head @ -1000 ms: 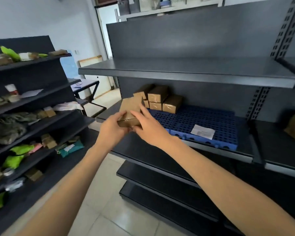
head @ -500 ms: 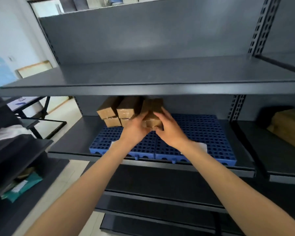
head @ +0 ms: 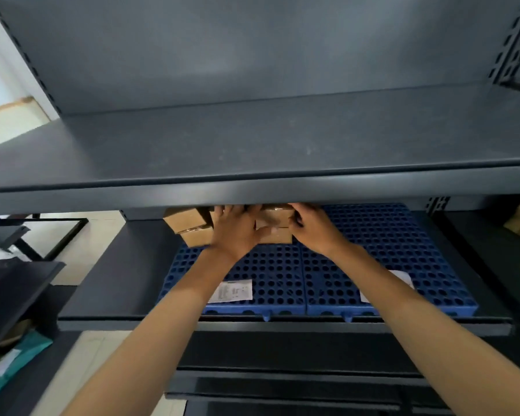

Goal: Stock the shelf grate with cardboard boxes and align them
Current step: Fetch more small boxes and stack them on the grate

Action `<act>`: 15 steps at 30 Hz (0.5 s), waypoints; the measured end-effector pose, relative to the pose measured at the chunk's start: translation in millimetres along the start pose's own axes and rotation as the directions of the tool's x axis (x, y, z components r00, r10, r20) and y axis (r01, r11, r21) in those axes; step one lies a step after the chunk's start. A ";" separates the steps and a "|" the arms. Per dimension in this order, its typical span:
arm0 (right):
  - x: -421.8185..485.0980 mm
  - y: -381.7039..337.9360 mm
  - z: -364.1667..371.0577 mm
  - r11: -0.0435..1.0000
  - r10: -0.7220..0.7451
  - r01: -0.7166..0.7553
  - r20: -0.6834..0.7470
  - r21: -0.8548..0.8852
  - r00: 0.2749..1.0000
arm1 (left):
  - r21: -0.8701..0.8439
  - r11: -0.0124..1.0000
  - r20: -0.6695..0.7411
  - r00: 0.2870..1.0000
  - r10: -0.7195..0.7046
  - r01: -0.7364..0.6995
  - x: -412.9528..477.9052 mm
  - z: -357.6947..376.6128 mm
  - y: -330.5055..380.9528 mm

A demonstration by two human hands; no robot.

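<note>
**Box brought in to the back of the grate, next to the stack**

At the near edge of the blue grate (head: 373, 265) lies a paper label (head: 234, 291). At the grate's back, the left hand (head: 237, 232) lies flat with fingers spread, pressing the cardboard box (head: 275, 228). The right hand (head: 312, 232) curls round the box's right end, its fingertips partly hidden by the upper shelf (head: 252, 181). A second ago the box was held in the air off the grate's front-left. Now it sits right of the stacked boxes (head: 189, 226), so probably only squaring remains.
</note>
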State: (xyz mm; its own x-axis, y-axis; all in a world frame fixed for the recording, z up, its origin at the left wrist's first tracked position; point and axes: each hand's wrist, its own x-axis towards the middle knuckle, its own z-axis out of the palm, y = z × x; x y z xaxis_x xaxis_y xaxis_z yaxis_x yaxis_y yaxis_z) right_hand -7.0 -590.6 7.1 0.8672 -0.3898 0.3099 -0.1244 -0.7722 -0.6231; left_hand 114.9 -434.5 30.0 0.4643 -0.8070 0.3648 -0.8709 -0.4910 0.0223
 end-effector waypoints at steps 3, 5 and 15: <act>7.2 2.9 -6.1 0.999 0.044 -0.044 -0.023 0.006 0.999 | -0.292 0.956 -0.203 0.976 -0.072 0.010 -4.9 -10.9 -40.9; 11.9 -0.4 -11.7 0.989 0.137 -0.135 -0.043 0.055 0.990 | -0.423 0.906 -0.288 0.944 -0.162 0.026 -6.3 -17.7 -78.1; 29.0 -31.7 19.5 0.952 0.243 -0.221 0.084 -0.213 0.966 | -0.162 0.987 0.109 0.994 0.006 0.011 -2.8 -0.2 -138.7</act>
State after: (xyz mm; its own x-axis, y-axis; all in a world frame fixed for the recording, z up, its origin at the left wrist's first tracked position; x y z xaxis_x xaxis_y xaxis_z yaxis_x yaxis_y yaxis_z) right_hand 31.5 -567.7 21.9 0.8481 -0.5225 0.0876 -0.4128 -0.7554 -0.5088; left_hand 234.3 -364.1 26.1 0.4736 -0.8409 0.2618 -0.8801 -0.4407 0.1766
